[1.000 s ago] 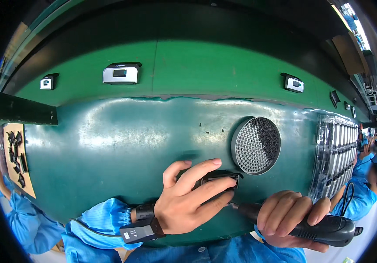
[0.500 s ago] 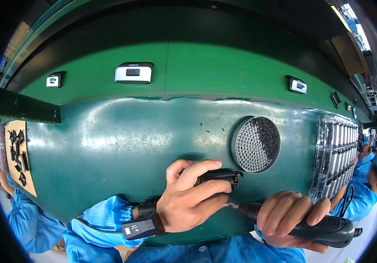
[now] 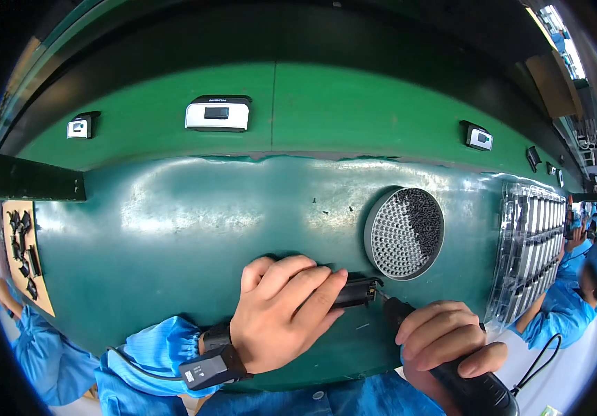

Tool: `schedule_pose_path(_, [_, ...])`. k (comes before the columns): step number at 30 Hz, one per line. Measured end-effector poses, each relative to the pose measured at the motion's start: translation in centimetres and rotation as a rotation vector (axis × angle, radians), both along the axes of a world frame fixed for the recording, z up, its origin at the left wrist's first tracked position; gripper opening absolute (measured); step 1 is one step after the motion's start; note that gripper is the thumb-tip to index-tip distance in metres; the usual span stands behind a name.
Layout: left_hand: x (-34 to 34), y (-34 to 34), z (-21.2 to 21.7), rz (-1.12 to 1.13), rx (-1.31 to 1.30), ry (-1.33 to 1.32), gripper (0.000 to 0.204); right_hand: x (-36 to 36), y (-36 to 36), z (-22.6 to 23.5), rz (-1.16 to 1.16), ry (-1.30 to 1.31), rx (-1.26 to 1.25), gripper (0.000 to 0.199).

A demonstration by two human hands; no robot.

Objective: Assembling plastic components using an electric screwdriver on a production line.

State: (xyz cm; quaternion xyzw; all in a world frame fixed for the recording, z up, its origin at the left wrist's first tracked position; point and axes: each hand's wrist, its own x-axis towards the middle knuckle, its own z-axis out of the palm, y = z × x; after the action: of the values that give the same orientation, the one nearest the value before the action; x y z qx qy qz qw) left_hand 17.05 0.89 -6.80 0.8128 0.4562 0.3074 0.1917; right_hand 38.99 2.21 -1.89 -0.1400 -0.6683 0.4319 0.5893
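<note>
Left hand [image 3: 281,315] clamps a small black plastic part [image 3: 357,291] flat near the glossy green bench's [image 3: 173,229] front edge. Right hand [image 3: 444,336] grips a black electric screwdriver [image 3: 465,385], tip at the part's end, beside a round perforated screw dish [image 3: 404,233].

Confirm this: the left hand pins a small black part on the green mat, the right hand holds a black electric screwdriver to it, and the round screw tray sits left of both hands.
Wrong on one point: the head view shows the round screw tray on the right, above the right hand, not left of the left hand. The black part, screwdriver and green mat are as stated.

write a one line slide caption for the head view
Left hand pins a small black part on the green bench while the right hand aims an electric screwdriver at its end.
</note>
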Motion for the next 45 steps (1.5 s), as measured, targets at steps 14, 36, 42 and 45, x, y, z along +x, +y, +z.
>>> schedule_pose_path(14, [0.1,0.8,-1.5,0.010,-0.039,-0.031,0.052,-0.6,1.1,-3.4,-0.186,-0.054,-0.010,0.045])
schedule_pose_path(36, [-0.3,-0.9,1.4,-0.005,0.022,0.008,0.056,-0.7,4.9,-1.9,-0.159,0.282,-0.033,0.089])
schedule_pose_path(42, [-0.2,-0.5,0.9,-0.006,-0.036,-0.042,0.054,-0.9,5.2,-2.6,-0.214,0.252,-0.021,0.089])
schedule_pose_path(45, [-0.4,-0.4,0.4,-0.013,-0.044,-0.050,0.054,-0.8,5.2,-3.1,-0.209,0.261,-0.038,0.089])
